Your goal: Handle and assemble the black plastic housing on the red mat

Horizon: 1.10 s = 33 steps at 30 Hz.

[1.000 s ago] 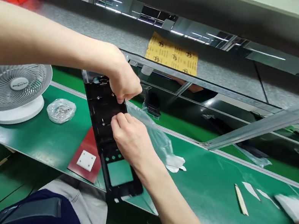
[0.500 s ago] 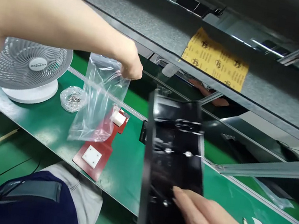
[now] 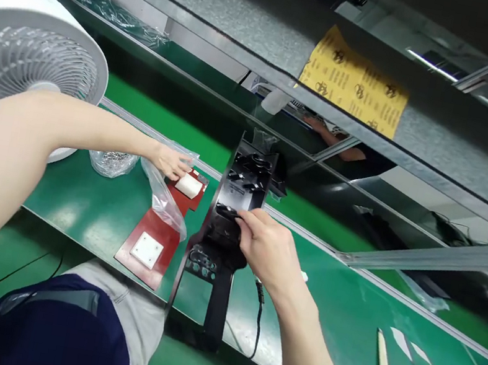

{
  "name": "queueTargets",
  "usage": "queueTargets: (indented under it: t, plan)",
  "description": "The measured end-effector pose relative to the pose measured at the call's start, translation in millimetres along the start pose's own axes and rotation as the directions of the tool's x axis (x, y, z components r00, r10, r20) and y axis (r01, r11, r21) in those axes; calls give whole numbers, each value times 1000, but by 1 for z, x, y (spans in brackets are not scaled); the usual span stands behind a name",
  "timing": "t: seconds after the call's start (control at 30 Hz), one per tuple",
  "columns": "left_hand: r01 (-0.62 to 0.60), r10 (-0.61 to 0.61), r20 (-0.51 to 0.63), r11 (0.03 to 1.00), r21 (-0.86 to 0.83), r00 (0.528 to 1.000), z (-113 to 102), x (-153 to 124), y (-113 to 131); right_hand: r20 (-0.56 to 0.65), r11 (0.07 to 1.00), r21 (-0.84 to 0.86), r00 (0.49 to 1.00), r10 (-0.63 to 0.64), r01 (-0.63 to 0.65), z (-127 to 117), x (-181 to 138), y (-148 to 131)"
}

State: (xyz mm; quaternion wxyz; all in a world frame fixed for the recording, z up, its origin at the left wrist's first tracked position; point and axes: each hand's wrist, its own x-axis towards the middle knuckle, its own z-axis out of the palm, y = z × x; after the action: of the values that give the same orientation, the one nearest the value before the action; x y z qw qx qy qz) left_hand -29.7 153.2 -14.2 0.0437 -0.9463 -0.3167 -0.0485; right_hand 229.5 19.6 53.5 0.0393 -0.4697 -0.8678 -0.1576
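The right hand [image 3: 266,250] is clamped on a long black plastic frame [image 3: 227,230], with thumb and fingertips pinching its right edge about halfway along its length. The frame stands tilted on the green worktop [image 3: 343,313], its far end raised and pointing away from the person, its near end with a rectangular cut-out hanging over the worktop's front edge. A row of small round holes shows just below the hand, and a thin black cable [image 3: 257,323] trails down from beneath the wrist across the worktop.

The left hand [image 3: 172,162] reaches across to the left of the frame, well apart from it, fingers closed on the top of a clear plastic bag [image 3: 164,200]. The bag droops from this hand down over a dark red plate [image 3: 154,236] lying flat on the worktop. The fingertips sit just beside a small white block [image 3: 188,185] resting on the far end of that plate; a white square pad [image 3: 146,250] with corner holes lies on its near end.

Behind the left forearm stands a white desk fan [image 3: 21,55], and a small clear pouch of metal parts [image 3: 113,162] lies between the fan base and the left hand. Far to the right on the worktop lie a pale stick [image 3: 384,356] and 2 white strips [image 3: 413,348]. A yellow sheet [image 3: 355,82] hangs on the grey shelf above.
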Motion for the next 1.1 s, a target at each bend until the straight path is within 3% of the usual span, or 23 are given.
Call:
queueTargets:
  t: [0.07,0.17,0.23,0.4,0.57,0.7,0.87,0.97,1.1]
  plan:
    - [-39,40,16,998,-42,999,2,-5,0,70,999,-4,997,39,-39,6,16,3]
    - [136,-139,-40,988,-68,989,4,-23,15,173,996,-6,981,89,-89,9,39,9]
    - [180,-186,-42,976,-123,982,12,-45,35,226,994,-10,968,107,-108,10,52,12]
    - [107,-114,-23,976,-190,993,63,-115,76,301,995,2,949,91,-96,22,75,1]
    - [54,-63,-35,974,-221,997,105,-157,62,328,999,45,945,12,-28,47,94,-40]
    - [-71,45,-107,966,-250,993,108,-169,40,349,998,64,937,2,-25,73,103,-64]
    - [-121,57,-242,959,-258,969,108,-175,26,400,998,47,916,21,-44,96,93,-71]
    - [-97,-3,-324,951,-293,946,101,-169,37,429,997,25,902,54,-71,102,81,-73]
    - [-61,-113,-383,907,-416,917,85,-157,75,426,993,5,899,101,-114,107,70,-78]
